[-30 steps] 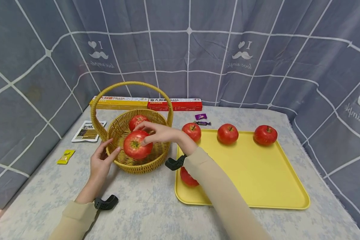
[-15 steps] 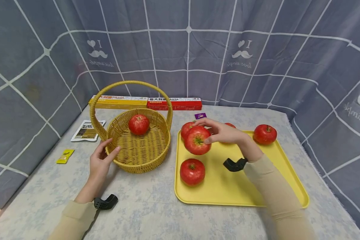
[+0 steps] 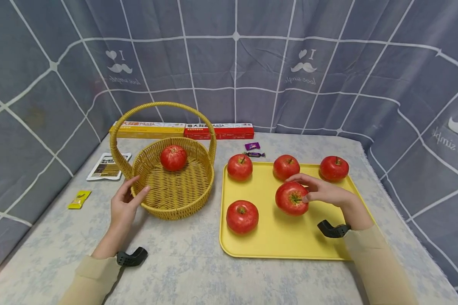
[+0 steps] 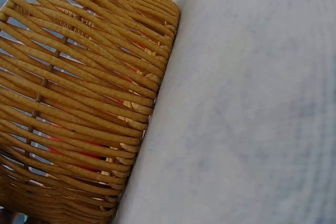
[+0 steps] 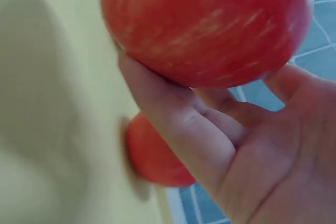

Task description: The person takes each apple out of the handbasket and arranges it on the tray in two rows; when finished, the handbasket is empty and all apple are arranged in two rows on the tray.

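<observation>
My right hand [image 3: 326,195] grips a red apple [image 3: 289,198] just above the yellow tray [image 3: 263,250]. In the right wrist view, fingers curl round the underside of this apple [image 5: 205,24], and another apple [image 5: 157,153] lies beyond on the tray. My left hand [image 3: 124,206] holds the near left rim of a wicker basket [image 3: 175,211], its thumb reaching over the edge. Inside the basket lies a single red apple [image 3: 173,158]. Woven basket side [image 4: 79,98] fills much of the left wrist view; the left fingers are mostly hidden there.
Several more apples sit on the tray, one at its front left [image 3: 242,217], others along its back edge. Two pasta boxes [image 3: 219,131] lie behind the basket. Purple candies [image 3: 254,154], a flat pouch [image 3: 108,166] and a yellow packet [image 3: 79,199] lie on the table.
My right hand has carried the apple out of the basket and rightward over the tray, now lower and nearer its middle. The left hand has stayed at the basket rim.
</observation>
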Motion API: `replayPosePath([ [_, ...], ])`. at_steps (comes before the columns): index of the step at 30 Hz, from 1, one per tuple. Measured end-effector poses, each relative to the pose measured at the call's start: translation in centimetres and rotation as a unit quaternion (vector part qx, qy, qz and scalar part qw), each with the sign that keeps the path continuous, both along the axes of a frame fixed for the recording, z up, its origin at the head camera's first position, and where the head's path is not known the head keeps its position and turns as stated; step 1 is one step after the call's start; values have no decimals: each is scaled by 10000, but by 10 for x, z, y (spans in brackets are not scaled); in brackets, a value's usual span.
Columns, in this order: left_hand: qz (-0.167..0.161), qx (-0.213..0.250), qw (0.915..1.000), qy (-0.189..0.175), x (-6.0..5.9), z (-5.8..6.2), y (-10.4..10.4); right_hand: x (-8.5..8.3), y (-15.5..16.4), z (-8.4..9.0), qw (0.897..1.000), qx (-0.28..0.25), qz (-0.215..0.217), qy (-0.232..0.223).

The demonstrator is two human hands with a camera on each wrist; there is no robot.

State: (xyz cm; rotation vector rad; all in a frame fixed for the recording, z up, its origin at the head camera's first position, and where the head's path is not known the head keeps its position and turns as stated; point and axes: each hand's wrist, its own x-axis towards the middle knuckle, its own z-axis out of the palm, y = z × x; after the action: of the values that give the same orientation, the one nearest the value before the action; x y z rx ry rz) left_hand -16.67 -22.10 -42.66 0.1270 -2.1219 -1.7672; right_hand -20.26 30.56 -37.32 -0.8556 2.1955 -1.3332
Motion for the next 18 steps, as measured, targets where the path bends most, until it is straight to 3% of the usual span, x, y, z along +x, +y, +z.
replayPosePath([
  [9, 32, 65, 10000, -41, -1, 1, 2, 0, 13, -26, 9971, -15, 673, -350],
  [18, 42, 262, 9996, 10, -1, 2, 1, -3, 22, -25, 9928, 78, 795, -892],
])
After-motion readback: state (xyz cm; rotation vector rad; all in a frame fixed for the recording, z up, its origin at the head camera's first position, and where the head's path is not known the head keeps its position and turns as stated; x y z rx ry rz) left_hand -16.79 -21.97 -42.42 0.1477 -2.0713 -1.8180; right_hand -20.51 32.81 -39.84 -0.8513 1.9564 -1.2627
